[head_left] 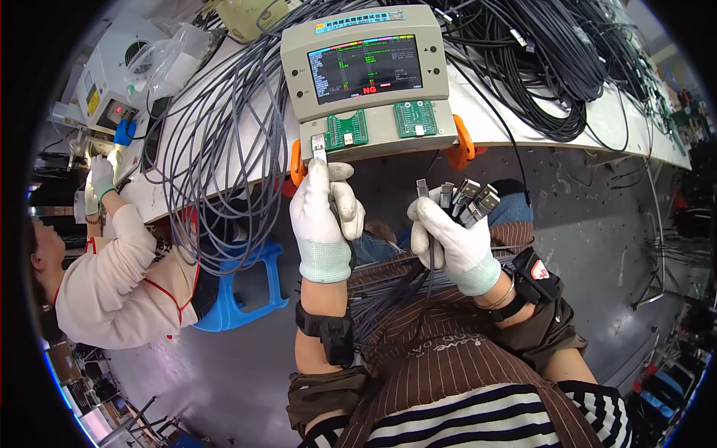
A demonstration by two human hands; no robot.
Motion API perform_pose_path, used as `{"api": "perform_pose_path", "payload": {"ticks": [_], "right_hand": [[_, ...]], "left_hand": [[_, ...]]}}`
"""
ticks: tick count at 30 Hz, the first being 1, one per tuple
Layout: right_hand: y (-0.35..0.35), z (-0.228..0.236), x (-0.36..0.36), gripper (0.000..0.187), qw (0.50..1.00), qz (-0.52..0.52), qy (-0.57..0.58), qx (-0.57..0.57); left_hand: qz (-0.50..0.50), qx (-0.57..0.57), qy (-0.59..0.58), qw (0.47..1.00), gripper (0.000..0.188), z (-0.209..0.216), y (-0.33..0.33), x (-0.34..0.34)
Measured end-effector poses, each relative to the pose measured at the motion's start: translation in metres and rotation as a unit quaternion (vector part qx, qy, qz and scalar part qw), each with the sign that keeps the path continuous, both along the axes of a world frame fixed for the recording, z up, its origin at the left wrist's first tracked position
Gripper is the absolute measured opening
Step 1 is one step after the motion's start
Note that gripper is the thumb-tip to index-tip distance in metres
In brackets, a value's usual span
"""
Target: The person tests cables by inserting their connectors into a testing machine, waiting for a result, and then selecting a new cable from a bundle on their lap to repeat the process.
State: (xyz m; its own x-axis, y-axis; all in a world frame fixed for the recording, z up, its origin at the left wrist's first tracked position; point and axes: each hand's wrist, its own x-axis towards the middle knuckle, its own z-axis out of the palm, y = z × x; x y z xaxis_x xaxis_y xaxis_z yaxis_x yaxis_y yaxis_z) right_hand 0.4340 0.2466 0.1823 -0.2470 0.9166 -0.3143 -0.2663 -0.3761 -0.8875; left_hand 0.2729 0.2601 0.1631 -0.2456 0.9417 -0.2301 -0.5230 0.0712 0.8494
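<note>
Someone's left hand (323,209) pinched a silver plug (320,154) at the front-left corner of the tester (380,119), while the right hand (457,243), short of the front edge, pinched a connector (423,189) lengthwise toward the right board (408,119).

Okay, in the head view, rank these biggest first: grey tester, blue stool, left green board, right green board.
1. Grey tester
2. Blue stool, partly hidden
3. Left green board and right green board: too alike to rank

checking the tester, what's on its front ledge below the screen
A left green board and a right green board; the left hand holds a connector at the left end of the ledge. What lies beneath the boards is covered.
</note>
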Motion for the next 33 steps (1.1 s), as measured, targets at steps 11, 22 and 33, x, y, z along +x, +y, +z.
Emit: {"api": "perform_pose_path", "payload": {"ticks": [11,22,33], "right_hand": [[-0.003,-0.002,0.074,0.021,0.989,-0.136,0.027,-0.05],[-0.029,-0.036,0.288,0.014,0.83,-0.482,-0.277,0.042],[-0.06,-0.107,0.205,0.014,0.934,-0.003,0.208,-0.292]], "left_hand": [[0.035,-0.105,0.187,0.976,0.033,-0.005,-0.066,-0.045],[0.085,-0.247,0.747,0.612,0.035,-0.062,-0.213,-0.125],[-0.134,-0.143,0.456,0.868,0.024,-0.094,-0.097,-0.003]]}}
